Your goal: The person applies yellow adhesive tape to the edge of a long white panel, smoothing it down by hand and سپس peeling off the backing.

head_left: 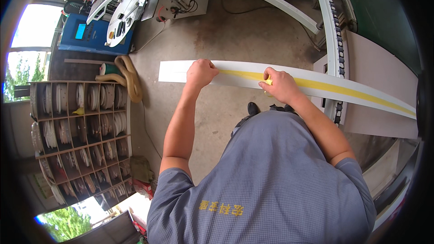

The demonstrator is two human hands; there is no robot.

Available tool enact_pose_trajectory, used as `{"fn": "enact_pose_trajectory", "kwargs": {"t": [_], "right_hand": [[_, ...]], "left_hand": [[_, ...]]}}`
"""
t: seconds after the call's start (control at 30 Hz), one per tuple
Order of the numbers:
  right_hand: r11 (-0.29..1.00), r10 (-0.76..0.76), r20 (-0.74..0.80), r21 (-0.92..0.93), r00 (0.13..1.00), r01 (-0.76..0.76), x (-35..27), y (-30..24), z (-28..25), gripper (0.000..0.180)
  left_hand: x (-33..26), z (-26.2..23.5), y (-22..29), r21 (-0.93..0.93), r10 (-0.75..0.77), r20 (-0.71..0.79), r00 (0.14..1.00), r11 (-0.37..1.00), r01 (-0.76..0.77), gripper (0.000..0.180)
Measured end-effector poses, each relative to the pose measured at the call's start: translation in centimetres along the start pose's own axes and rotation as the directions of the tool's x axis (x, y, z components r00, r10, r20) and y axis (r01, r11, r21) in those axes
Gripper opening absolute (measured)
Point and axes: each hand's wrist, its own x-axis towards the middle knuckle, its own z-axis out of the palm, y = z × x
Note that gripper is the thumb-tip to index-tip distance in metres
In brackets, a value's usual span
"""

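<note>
A long white board (167, 71) reaches from in front of me to the far right, with a strip of yellow tape (334, 89) along its face. My left hand (201, 73) is closed over the board near its left end, its fingertips pinched where the yellow strip begins. Farther right, my right hand (281, 86) is curled above the board, with a bit of yellow tape showing between thumb and fingers. Whether that bit is a roll or a loose end is hidden by the fingers. The strip narrows between my two hands.
A roller conveyor frame (333, 27) stands under the board at right, next to a large pale panel (375, 81). At left are a compartment rack (81, 118) of coiled rolls, a ridged tan hose (131, 81) and a blue machine (92, 36) with a lit screen.
</note>
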Motion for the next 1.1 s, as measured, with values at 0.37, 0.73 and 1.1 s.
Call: {"fn": "enact_pose_trajectory", "kwargs": {"t": [0.37, 0.73, 1.1], "right_hand": [[0.999, -0.002, -0.009, -0.038, 1.0, 0.002, 0.1, -0.1, 0.1, 0.035], [0.994, -0.042, -0.029, -0.1, 0.999, 0.039, -0.2, -0.2, 0.4, 0.038], [0.992, -0.012, -0.085, -0.124, 0.996, 0.001, -0.7, -0.4, 0.8, 0.041]], "left_hand": [[-1.0, -1.7, 3.7, -0.401, 0.133, 0.186, 0.974, 0.915, -0.048, 0.019], [-2.4, -2.4, 8.6, -0.857, 0.43, 0.393, 0.813, 0.492, 0.153, 0.013], [-1.7, -1.8, 10.5, 0.233, 0.253, 0.131, 0.959, 0.932, -0.277, 0.034]]}}
